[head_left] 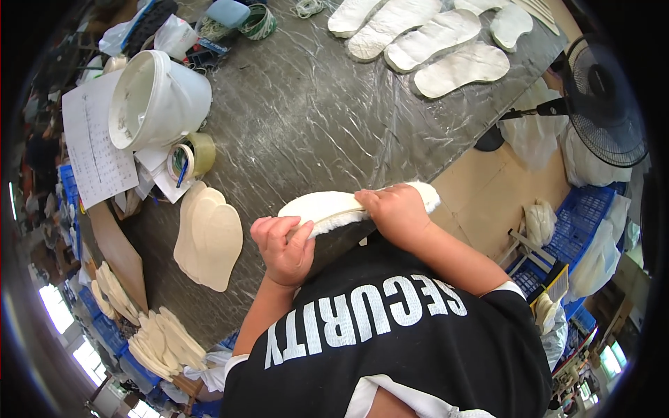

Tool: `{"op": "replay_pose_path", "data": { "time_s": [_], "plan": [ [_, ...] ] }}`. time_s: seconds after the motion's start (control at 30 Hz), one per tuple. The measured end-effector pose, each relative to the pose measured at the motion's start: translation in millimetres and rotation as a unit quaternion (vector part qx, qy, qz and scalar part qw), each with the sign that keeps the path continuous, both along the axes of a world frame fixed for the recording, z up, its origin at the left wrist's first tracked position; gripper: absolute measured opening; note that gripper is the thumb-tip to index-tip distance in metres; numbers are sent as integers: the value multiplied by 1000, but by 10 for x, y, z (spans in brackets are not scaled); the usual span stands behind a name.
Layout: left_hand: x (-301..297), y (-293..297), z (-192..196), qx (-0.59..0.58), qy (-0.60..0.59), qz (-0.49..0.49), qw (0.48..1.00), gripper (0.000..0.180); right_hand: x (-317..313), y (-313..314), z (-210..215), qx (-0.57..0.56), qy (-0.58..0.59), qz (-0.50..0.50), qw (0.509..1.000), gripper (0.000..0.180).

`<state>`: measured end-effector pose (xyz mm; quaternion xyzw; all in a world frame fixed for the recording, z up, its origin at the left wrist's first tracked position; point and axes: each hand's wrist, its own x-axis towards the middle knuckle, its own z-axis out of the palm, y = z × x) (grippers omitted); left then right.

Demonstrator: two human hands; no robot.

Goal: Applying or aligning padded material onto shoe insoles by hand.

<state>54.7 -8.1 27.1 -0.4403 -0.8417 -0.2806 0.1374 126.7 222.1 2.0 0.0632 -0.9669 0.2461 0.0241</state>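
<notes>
A cream insole with a fluffy white underside (pixel 324 207) is held near the table's front edge, close to my body. My left hand (pixel 284 247) grips its left end, thumb and fingers pinched over the edge. My right hand (pixel 397 212) is closed around it right of the middle, and its right tip pokes out beyond the knuckles. The layers look pressed together along the near edge. On the table left of my hands lies a fanned stack of cream insole pieces (pixel 209 237).
White fluffy insoles (pixel 463 70) lie at the table's far right. A white bucket (pixel 181 94), tape roll (pixel 203 153) and written sheet (pixel 94 139) stand at the left. More insole pieces (pixel 164 341) are piled at lower left. A black fan (pixel 603 104) and blue crates (pixel 575 219) are right, off the table.
</notes>
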Motion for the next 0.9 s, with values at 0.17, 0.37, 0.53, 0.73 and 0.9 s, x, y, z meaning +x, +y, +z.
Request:
{"op": "replay_pose_path", "data": {
  "time_s": [0.17,0.37,0.53,0.73,0.9],
  "plan": [
    [-85,17,77,2,5,-7,1000,35,-44,-28,322,-12,-193,28,981,20],
    [-189,59,112,-14,-83,-51,995,29,-201,173,618,-221,-409,203,862,29],
    [-170,110,33,15,-134,-131,982,27,-284,139,-76,-414,-433,184,780,55],
    [-244,96,0,5,-157,-185,970,25,-13,-302,-342,-705,-455,21,544,64],
    [-284,68,-14,-27,-149,-186,971,18,8,-362,-347,-779,-466,8,420,53]
  ]
}}
